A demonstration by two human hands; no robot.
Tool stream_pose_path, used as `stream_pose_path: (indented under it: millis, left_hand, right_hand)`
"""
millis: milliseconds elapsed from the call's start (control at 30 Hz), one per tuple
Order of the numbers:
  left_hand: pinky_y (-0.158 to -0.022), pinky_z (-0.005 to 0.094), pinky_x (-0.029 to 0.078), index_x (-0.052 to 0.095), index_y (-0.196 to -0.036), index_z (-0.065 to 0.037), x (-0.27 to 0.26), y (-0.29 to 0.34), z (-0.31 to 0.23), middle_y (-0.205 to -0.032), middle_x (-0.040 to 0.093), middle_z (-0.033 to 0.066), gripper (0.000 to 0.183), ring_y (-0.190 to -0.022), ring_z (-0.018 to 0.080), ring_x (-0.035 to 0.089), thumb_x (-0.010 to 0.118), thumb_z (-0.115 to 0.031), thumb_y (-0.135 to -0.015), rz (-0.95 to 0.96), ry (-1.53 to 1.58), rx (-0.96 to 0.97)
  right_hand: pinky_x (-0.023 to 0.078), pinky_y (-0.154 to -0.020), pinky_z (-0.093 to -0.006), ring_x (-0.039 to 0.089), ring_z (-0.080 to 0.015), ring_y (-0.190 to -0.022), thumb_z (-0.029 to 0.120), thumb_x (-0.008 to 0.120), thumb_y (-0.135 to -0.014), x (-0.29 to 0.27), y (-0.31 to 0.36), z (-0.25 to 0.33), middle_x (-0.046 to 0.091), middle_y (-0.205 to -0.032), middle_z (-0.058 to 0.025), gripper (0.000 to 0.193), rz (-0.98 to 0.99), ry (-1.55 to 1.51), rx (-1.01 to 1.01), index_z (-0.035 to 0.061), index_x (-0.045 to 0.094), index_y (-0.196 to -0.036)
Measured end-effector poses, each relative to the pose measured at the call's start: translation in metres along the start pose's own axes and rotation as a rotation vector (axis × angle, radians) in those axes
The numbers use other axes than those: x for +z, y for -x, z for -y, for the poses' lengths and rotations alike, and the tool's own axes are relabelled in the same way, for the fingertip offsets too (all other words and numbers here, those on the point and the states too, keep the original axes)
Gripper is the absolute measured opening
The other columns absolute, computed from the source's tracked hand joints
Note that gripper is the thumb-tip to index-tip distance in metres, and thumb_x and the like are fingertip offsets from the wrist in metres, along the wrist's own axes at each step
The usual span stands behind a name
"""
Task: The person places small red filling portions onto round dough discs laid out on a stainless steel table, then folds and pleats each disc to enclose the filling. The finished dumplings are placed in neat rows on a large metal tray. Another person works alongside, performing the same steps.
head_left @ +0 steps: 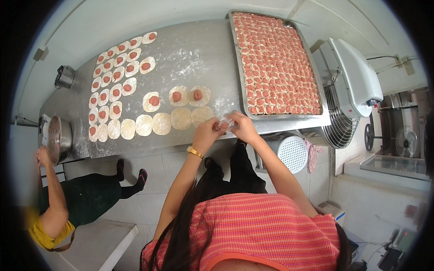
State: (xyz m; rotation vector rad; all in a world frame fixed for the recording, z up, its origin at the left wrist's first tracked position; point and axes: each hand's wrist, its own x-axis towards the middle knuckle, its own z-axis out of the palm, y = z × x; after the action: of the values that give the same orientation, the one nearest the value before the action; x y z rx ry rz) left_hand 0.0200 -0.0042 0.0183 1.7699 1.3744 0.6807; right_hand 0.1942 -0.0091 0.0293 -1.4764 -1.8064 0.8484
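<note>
Both hands meet at the table's near edge around one dumpling [223, 126], a thin wrapper with pink meat filling. My left hand [208, 132], with a gold watch on its wrist, has its fingers closed on the dumpling's left side. On the other side my right hand [244, 128] pinches the wrapper's edge. Just left of my hands lies a row of bare round wrappers [181, 118]. Behind that row, several wrappers topped with meat [176, 95] rest on the steel table. More filled wrappers [115, 92] stand in rows at the far left.
A large metal tray [241, 86] packed with open-topped dumplings occupies the table's right part. Flour dusts the steel table [181, 67]. A mixer [350, 77] with a wire guard stands at right, above a perforated stool [291, 155]. At left a co-worker's hand [44, 156] touches a metal bowl [65, 137].
</note>
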Motion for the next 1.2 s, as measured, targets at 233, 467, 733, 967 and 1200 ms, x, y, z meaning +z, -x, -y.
stream_pose_path:
  millis: [233, 467, 733, 967, 1200]
  left_hand:
    - [-0.059, 0.0316, 0.048, 0.06, -0.085, -0.003, 0.002, -0.004, -0.008, -0.067, 0.062, 0.0089, 0.027, -0.062, 0.0192, 0.061, 0.077, -0.012, -0.066, 0.013, -0.094, -0.032]
    - [-0.061, 0.0349, 0.048, 0.058, -0.083, -0.002, 0.005, -0.006, 0.005, -0.073, 0.064, 0.0129, 0.028, -0.067, 0.0263, 0.063, 0.076, -0.016, -0.068, -0.009, 0.127, 0.018]
    - [-0.062, 0.0352, 0.049, 0.059, -0.081, 0.0, 0.002, -0.006, 0.004, -0.073, 0.064, 0.0139, 0.025, -0.068, 0.0267, 0.064, 0.075, -0.013, -0.068, -0.04, 0.086, 0.01]
    - [-0.063, 0.0349, 0.049, 0.059, -0.082, 0.001, 0.004, -0.009, 0.009, -0.073, 0.064, 0.0139, 0.025, -0.068, 0.0266, 0.064, 0.075, -0.01, -0.067, -0.078, 0.056, 0.066]
    - [-0.065, 0.0303, 0.051, 0.062, -0.092, 0.0, 0.005, -0.013, 0.008, -0.077, 0.066, 0.0111, 0.027, -0.068, 0.0177, 0.064, 0.075, -0.009, -0.07, -0.016, 0.161, -0.068]
  right_hand:
    - [0.048, -0.067, -0.0373, 0.059, -0.0333, -0.081, -0.012, 0.057, -0.061, 0.007, -0.006, -0.01, 0.06, -0.089, -0.0144, 0.035, -0.005, -0.01, -0.098, 0.0035, 0.064, -0.092]
    - [0.048, -0.071, -0.0387, 0.059, -0.0338, -0.085, -0.012, 0.056, -0.062, 0.008, -0.006, 0.001, 0.06, -0.09, -0.0159, 0.035, 0.03, 0.035, -0.044, 0.0018, 0.064, -0.094]
    - [0.049, -0.069, -0.0384, 0.06, -0.0346, -0.08, -0.011, 0.057, -0.063, 0.008, -0.003, 0.001, 0.061, -0.085, -0.0163, 0.038, -0.047, 0.081, -0.012, 0.0014, 0.064, -0.098]
    - [0.048, -0.07, -0.0393, 0.06, -0.0348, -0.081, -0.01, 0.059, -0.063, 0.007, -0.006, 0.003, 0.06, -0.088, -0.0159, 0.037, -0.085, 0.04, 0.02, 0.002, 0.064, -0.097]
    - [0.048, -0.071, -0.0403, 0.06, -0.0347, -0.082, -0.01, 0.06, -0.063, 0.017, -0.015, -0.006, 0.06, -0.089, -0.0155, 0.032, -0.069, 0.098, -0.077, 0.0004, 0.064, -0.092]
